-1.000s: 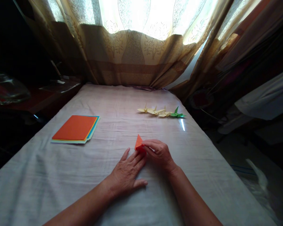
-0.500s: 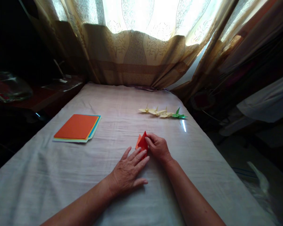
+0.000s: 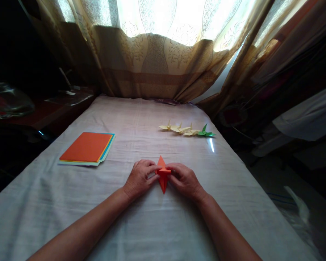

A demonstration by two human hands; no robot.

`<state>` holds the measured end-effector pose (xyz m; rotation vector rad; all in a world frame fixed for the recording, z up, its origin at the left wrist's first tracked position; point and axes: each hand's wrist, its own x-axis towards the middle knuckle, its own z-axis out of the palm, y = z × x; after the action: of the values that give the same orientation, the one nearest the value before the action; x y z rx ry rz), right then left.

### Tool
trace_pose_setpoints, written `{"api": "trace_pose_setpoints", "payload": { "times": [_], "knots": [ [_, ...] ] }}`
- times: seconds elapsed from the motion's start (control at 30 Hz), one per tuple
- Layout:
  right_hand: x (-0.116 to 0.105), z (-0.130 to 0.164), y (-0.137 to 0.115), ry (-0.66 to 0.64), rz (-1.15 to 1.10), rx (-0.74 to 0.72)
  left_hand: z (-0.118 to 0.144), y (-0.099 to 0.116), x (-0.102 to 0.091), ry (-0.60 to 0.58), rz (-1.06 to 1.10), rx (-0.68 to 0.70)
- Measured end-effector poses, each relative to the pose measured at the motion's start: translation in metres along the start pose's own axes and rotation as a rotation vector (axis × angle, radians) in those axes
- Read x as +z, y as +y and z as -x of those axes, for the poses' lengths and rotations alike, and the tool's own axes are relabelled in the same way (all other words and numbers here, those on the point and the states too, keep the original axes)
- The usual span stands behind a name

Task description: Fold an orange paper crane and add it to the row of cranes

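Currently both hands meet at the centre of the cloth-covered bench [image 3: 70,203], on a folded orange paper piece [image 3: 162,178]. This piece is long and pointed at both ends, one tip aimed toward the curtain [image 3: 157,65] and the other toward the person. It lies on the cloth, with a small cross fold at its middle.

Left hand [image 3: 139,177]: the grip is pressed together, thumb and fingertips pinching the left side of the cross fold. The palm faces down, just above or on the cloth.

Right hand [image 3: 185,180]: the grip is likewise closed, fingertips pinching the right side of the same fold. Both forearms rest low over the cloth and converge on the piece.

A stack of coloured paper sheets [image 3: 87,148], orange on top with yellow and blue edges showing, lies well apart to the left. Further back on the right, a row of finished pale yellow paper figures [image 3: 179,128] lies on the cloth, with a green paper figure [image 3: 205,132] touching its right end. Bright light comes through the curtain behind the bench.
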<state>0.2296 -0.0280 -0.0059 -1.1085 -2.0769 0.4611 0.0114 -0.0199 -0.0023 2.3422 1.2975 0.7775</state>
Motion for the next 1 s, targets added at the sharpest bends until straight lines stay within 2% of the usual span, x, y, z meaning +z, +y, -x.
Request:
{"api": "trace_pose_setpoints", "payload": {
  "times": [0.3,0.5,0.77,1.0],
  "knots": [
    [-0.002,-0.003,0.014,-0.067,0.179,-0.158,-0.011,-0.013,0.0,-0.029,-0.025,0.172],
    [-0.007,-0.004,0.015,-0.129,0.185,-0.162,-0.01,-0.014,-0.003,-0.017,-0.076,0.27],
    [-0.006,-0.001,0.014,-0.076,0.11,-0.004,-0.01,-0.013,-0.005,-0.076,-0.004,0.115],
    [0.007,-0.004,0.006,0.016,0.156,0.157,-0.015,-0.005,-0.003,-0.058,-0.009,-0.038]
  ]
}}
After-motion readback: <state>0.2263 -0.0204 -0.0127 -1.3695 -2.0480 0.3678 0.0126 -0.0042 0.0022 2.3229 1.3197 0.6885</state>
